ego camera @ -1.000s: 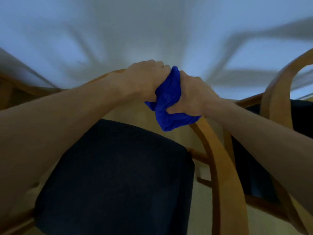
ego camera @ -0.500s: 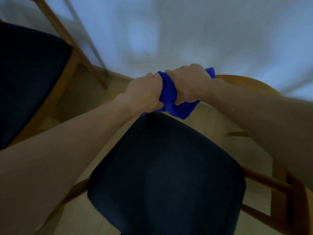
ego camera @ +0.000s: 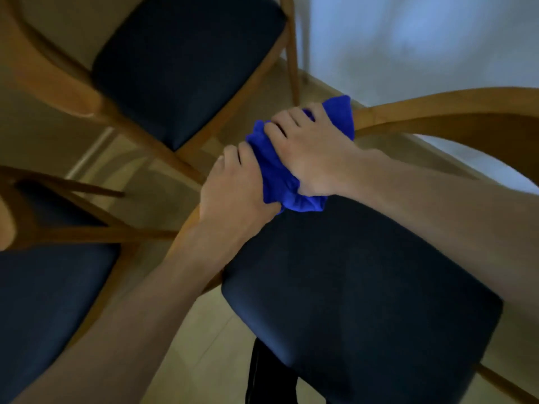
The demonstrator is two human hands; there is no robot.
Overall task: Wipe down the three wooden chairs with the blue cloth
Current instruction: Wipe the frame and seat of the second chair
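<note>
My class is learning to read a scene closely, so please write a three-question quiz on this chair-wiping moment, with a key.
1. True or false: both hands grip the bunched bright blue cloth.
2. The cloth sits on which part of the nearest chair? A) dark padded seat B) curved wooden back rail C) leg
3. How many dark-cushioned chair seats are in view?

Key:
1. True: left hand and right hand both curl round it.
2. B
3. Three

Floor (ego camera: 204, 339): pale wood boards, dim warm tone. Wall (ego camera: 423, 39): plain white, bluish cast, soft shadow patches. Skirting (ego camera: 326, 91) where the two meet.
</note>
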